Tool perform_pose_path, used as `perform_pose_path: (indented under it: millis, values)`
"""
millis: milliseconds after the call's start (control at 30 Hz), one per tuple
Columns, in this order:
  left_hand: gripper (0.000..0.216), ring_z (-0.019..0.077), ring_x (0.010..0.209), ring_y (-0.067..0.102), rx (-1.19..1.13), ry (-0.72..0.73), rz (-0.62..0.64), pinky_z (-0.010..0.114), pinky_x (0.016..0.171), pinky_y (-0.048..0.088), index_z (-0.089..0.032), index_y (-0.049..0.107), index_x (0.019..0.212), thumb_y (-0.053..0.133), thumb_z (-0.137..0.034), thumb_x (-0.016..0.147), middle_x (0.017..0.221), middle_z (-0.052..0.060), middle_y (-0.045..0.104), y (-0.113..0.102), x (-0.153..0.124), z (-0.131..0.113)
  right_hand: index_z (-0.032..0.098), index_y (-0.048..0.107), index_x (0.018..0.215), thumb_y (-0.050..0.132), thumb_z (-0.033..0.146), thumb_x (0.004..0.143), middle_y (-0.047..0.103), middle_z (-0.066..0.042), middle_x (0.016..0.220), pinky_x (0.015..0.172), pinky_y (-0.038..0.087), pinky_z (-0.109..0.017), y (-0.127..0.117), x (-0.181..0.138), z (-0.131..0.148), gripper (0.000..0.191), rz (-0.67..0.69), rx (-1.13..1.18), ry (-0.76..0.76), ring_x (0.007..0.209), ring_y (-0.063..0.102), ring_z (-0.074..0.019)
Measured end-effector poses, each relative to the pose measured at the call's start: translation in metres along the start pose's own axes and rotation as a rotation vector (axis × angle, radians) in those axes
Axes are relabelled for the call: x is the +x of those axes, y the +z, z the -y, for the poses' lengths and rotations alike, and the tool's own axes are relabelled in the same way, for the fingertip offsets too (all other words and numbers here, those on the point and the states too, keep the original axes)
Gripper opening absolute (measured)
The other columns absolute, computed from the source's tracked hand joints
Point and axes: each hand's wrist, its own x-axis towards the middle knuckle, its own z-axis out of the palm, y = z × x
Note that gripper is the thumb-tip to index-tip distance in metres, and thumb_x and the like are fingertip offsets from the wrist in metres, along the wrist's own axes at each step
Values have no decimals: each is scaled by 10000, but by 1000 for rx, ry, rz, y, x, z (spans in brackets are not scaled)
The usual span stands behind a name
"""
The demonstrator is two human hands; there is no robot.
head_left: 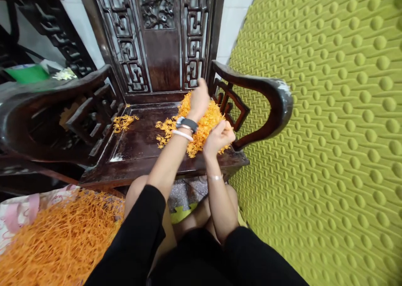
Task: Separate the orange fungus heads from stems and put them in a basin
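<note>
A heap of small orange curly, spidery pieces (207, 124) lies on the right side of the dark wooden chair seat (141, 135). Above the heap's far part is my left hand (200, 99), slightly blurred, its fingers curled away from view. My right hand (220, 136) is closed at the heap's near right edge, thumb and fingers pressed together. Whatever either hand holds is hidden or too small to make out. A smaller cluster of the orange pieces (124, 122) sits by itself at the seat's left side.
Carved armrests (260, 85) and a tall carved chair back (161, 60) enclose the seat. A white and pink bag (19, 215) at lower left bears a large mass of tangled orange strands (65, 240). Textured green padding (329, 131) covers the right side. A green container (28, 73) stands far left.
</note>
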Motion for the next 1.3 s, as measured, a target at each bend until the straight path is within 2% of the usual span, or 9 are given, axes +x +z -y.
perform_pose_path:
  millis: [233,500,667,767,867,967,1000,1167,1300]
  values:
    - [389,258,968,624,327,156,233,365,909,433,-103,707,952,399,-341,967,962,132,709,-35,16,39,233,378,689,467,536,890,377,49,579,453,258,-229,-37,19,14,375,358,146,70,462,317,-74]
    - [385,267,1327,455,251,354,343,473,1141,274,-209,738,1083,400,-362,981,1411,57,574,-24,-12,28,226,475,769,452,581,891,470,26,613,454,278,-247,-46,3,8,375,526,94,152,463,335,-88]
    - [437,184,1054,660,-35,499,528,329,950,489,-185,673,1174,327,-398,1014,1119,75,733,-66,-78,15,207,517,765,443,516,926,489,17,611,476,289,-257,-49,-8,21,357,758,-120,81,478,366,-97]
    - [329,184,867,701,55,472,334,313,831,529,-182,691,1083,414,-331,986,979,69,750,-107,-138,27,174,571,697,478,441,938,538,7,578,526,322,-256,-39,-14,40,372,1222,-304,-67,502,435,-99]
    - [344,153,855,701,15,224,-148,278,800,541,-204,634,1177,360,-314,1002,1045,65,732,-165,-206,67,162,678,817,501,423,945,637,-6,653,581,362,-243,-6,-22,53,340,1693,-338,-207,564,523,-106]
    - [393,164,718,651,231,-225,-823,313,737,545,-225,605,1237,347,-400,998,843,27,682,-230,-281,139,181,704,888,542,407,931,678,-21,727,635,390,-250,58,-39,42,281,1800,-438,-509,628,572,-127]
    - [415,204,774,649,406,-398,-899,379,788,543,-229,611,1241,366,-440,981,867,36,669,-249,-305,167,179,702,911,556,383,924,694,-41,787,682,412,-263,84,-47,32,251,1784,-493,-627,698,599,-149]
    - [617,424,1150,567,666,-846,-588,580,990,435,-65,573,1292,418,-510,895,1140,231,621,-298,-395,287,115,517,1332,644,215,830,514,-204,1389,1028,377,-460,213,-97,-37,527,1625,-820,-796,1272,447,-315]
    - [580,378,1253,530,713,-748,-535,520,1065,412,-142,537,1330,429,-502,888,1336,201,554,-297,-423,312,10,534,1257,604,142,814,569,-292,1273,1005,390,-509,260,-118,-78,468,1536,-858,-650,1208,476,-353]
